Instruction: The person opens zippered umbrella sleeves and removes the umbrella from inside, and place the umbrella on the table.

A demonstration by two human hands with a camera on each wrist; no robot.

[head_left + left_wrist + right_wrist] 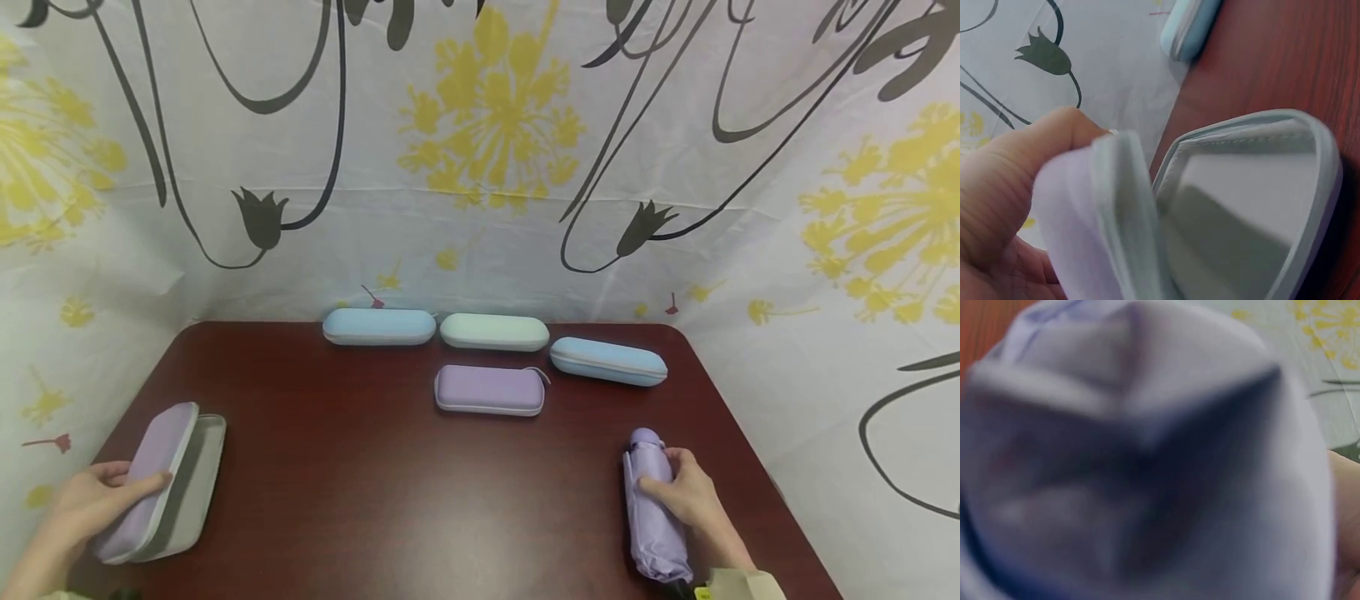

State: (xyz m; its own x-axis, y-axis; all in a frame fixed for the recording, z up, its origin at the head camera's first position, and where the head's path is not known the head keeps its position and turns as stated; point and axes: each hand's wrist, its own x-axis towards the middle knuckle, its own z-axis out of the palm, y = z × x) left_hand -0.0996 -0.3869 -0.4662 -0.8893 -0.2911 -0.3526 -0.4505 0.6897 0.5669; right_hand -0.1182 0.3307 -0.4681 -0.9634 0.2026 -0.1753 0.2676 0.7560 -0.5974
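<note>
At the table's left side, my left hand point(97, 504) grips the raised lid of a lilac zip case point(153, 446). The case stands open, and its pale grey inside point(1241, 187) shows in the left wrist view with nothing seen in it. Over on the right, my right hand point(686, 492) holds a folded lilac umbrella point(652, 508), thumb on its near side and fingers round the far side. The umbrella's bunched cloth point(1147, 456) fills most of the right wrist view, blurred, and hides most of that hand.
Along the back of the dark red-brown table point(360, 467) lie a blue case point(378, 327), a mint green case point(495, 332) and another blue case point(607, 361). A closed lilac case point(490, 390) lies in front of them. Patterned cloth point(465, 250) hangs behind and at both sides.
</note>
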